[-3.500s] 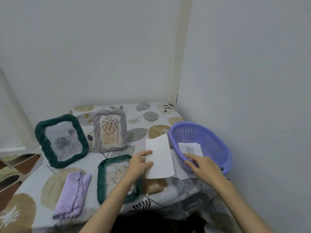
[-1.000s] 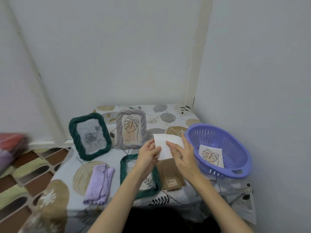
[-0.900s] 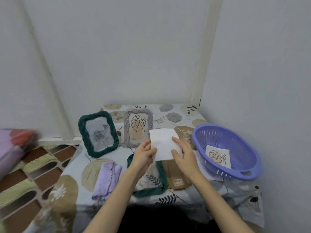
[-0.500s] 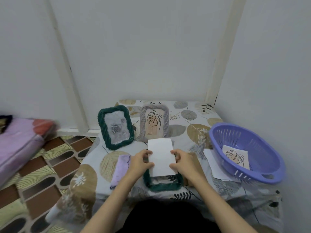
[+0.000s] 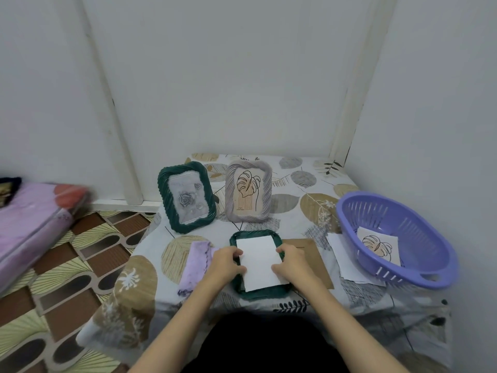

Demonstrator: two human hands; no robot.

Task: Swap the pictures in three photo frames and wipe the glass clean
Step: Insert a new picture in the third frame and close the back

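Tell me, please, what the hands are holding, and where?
Both hold the white sheet by its side edges: left hand left, right hand right, over the flat green frame.

Bedding and patterned floor beside the counter

A pink mattress (image 5: 29, 224) lies at far left on a brown-and-cream patterned floor (image 5: 67, 286); plain white walls (image 5: 228, 76) meet behind.

Dk green frames (image 5: 186, 197) & (image 5: 257, 291); grey frame (image 5: 248, 191) w/ leaf line-art; white sheet (image 5: 260, 261); lilac cloth (image 5: 195, 265); purple basket (image 5: 394, 239); leaf-print tabletop (image 5: 309, 200).

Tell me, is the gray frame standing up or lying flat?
Standing up. The gray frame leans upright on the table, its leaf picture facing forward.
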